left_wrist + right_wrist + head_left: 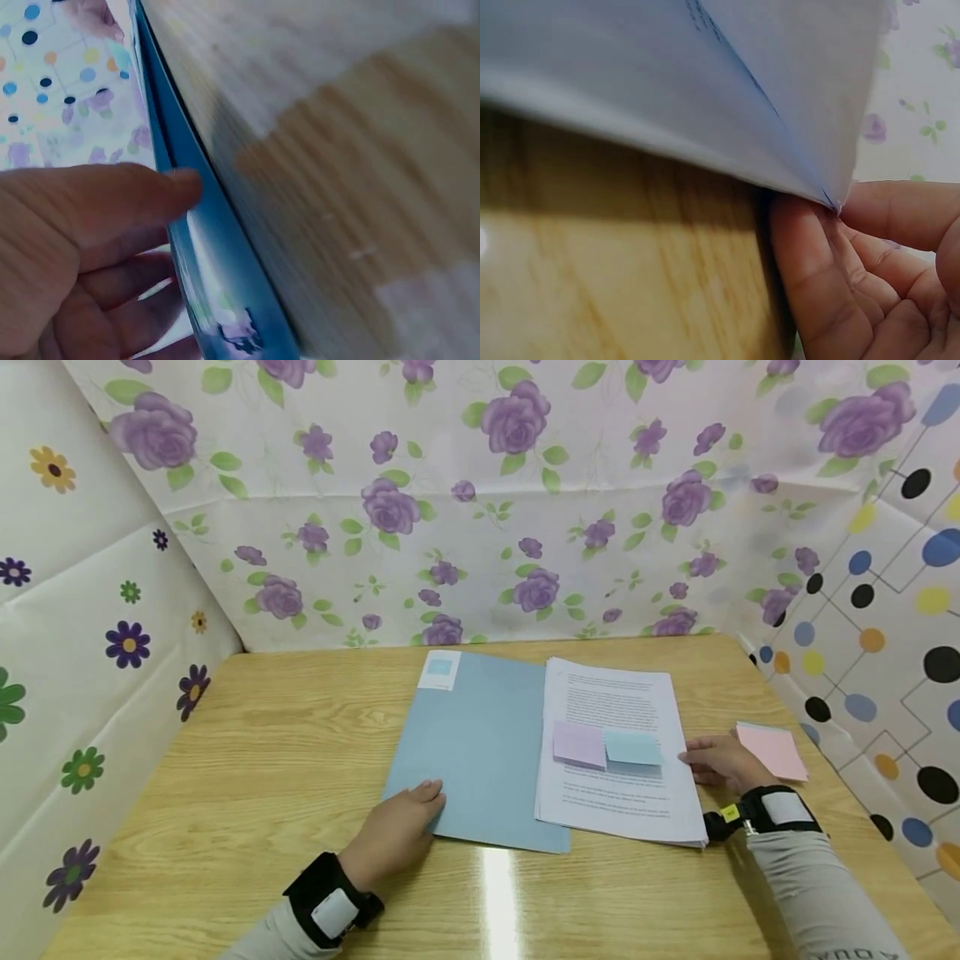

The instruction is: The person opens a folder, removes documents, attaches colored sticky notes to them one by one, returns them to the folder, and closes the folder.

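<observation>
A blue folder (483, 743) lies on the table, a small white label with a pale blue square at its top left corner. My left hand (393, 831) grips its lower left edge, thumb on one face and fingers behind in the left wrist view. Over the folder's right side lies a stack of printed paper (611, 702). Side by side on the top page are a purple sticky note (579, 745) and a light blue sticky note (633, 748). With thumb and fingers my right hand (726, 762) pinches the stack's right edge, the sheets (810, 97) rising from the fingertips.
A pad of pink sticky notes (776, 752) lies on the wooden table (285, 735), just beyond my right hand. Flowered sheeting (480, 543) stands along the back edge, with patterned sheets at left and right.
</observation>
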`<state>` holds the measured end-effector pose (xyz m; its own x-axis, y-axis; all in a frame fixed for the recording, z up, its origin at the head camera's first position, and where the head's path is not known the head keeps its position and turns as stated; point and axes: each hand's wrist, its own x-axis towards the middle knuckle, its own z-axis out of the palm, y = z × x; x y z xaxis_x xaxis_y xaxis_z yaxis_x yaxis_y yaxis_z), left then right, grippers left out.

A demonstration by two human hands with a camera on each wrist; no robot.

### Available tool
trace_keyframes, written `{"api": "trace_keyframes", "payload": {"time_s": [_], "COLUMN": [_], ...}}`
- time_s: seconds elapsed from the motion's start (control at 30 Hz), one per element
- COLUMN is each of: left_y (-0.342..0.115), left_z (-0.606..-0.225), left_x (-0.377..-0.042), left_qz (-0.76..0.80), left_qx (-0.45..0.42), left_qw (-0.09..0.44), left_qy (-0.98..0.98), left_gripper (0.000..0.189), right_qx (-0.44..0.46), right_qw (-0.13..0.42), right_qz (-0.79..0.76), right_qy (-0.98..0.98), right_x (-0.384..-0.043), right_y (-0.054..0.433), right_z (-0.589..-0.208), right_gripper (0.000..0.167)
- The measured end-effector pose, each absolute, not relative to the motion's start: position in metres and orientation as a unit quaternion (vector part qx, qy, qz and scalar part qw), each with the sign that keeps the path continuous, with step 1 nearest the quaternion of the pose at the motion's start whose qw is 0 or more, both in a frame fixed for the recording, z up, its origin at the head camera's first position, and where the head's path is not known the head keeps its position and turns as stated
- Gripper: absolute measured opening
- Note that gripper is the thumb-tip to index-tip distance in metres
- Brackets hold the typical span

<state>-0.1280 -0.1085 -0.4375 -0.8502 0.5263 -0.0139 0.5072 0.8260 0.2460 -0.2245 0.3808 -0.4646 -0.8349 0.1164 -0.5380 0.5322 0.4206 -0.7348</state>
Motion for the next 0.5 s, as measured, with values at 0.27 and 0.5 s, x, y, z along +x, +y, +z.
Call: {"api": "trace_keyframes", "payload": {"time_s": [0.27,0.5], "left_y": [-0.099,-0.109], "left_z": [-0.433,-0.429], "left_x": [-0.119,-0.116], "left_qz": [0.018,0.053], "left_qx": [0.271,0.252], "left_qw": [-0.003,0.007], "left_qy": [0.962,0.966], "left_gripper": [0.029,0.036], "right_qx": [0.186,0.172], "right_qw": [0.22,0.217], "right_qz": [-0.474,-0.463], "right_qy": [0.832,0.842], "right_x": [-0.222,-0.216], "right_y": [0.389,0.402], "right_z": [-0.462,-0.459], "right_gripper": [0.054,0.056]}}
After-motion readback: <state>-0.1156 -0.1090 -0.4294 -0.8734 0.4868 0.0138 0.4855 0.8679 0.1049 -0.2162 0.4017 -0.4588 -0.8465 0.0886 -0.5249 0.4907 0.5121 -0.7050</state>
